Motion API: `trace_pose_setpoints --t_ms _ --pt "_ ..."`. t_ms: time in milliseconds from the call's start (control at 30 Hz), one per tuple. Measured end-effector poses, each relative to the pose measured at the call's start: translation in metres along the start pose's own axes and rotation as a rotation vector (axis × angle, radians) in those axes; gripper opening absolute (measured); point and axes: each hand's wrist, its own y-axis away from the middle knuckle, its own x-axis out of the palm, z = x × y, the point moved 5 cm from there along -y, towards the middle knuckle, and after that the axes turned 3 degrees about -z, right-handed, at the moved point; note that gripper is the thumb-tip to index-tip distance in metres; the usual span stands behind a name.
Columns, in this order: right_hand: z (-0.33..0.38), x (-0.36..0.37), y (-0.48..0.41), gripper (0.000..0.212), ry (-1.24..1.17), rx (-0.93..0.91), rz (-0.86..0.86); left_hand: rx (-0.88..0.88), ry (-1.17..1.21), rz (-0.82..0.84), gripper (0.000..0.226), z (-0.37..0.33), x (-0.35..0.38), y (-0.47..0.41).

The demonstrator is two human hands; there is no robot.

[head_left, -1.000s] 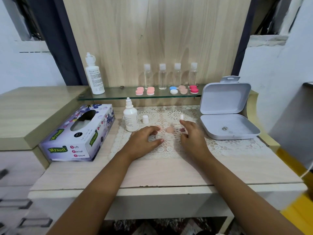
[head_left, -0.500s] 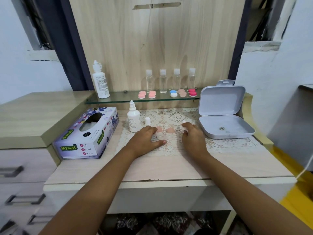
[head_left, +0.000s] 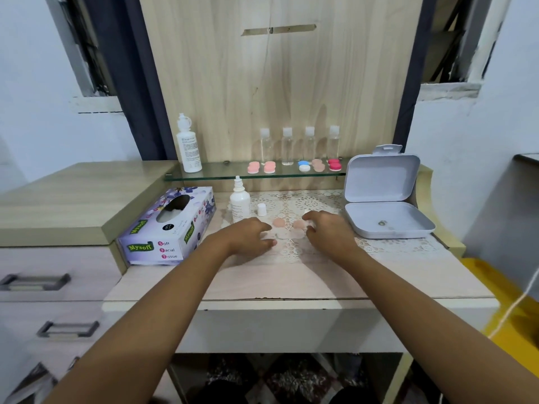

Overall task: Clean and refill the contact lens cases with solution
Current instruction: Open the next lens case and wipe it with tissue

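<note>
A clear lens case (head_left: 287, 235) lies on the lace mat (head_left: 318, 204), blurred, with two pink caps (head_left: 279, 222) just behind it. My left hand (head_left: 248, 234) rests palm down to the case's left, fingers apart, thumb pointing at it. My right hand (head_left: 326, 234) is at the case's right, its fingers curled toward the nearer pink cap; whether they pinch anything is hidden. A small white solution bottle (head_left: 239, 204) stands uncapped behind my left hand, with its white cap (head_left: 261, 209) beside it.
An open white box (head_left: 385, 220) sits at the right and a tissue box (head_left: 169, 225) at the left. On the glass shelf (head_left: 215, 174) stand a taller white bottle (head_left: 189, 150), several clear bottles (head_left: 287, 145) and several coloured lens cases (head_left: 304, 166).
The view has pulled back and tilted up, so everything sits lower and smaller. Both hands stay around the lens case; the left fingers have slid slightly off it.
</note>
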Motion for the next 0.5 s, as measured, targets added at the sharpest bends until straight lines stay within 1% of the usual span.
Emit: trace_pose_setpoints --t_ms 100,267,400,500 --pt "0.017 -0.004 0.001 0.037 0.024 -0.079 -0.003 0.033 -0.010 -0.039 0.053 -0.001 -0.012 0.015" --pt "0.049 -0.008 0.005 0.035 0.044 -0.187 0.002 0.032 -0.028 -0.069 0.052 0.006 -0.026 0.049" --pt "0.077 -0.005 0.014 0.035 0.025 -0.277 -0.006 0.012 -0.029 -0.106 0.049 0.017 -0.037 0.081" --pt "0.097 0.000 0.021 0.033 0.018 -0.333 0.011 -0.033 -0.042 -0.104 0.045 0.032 -0.041 0.100"
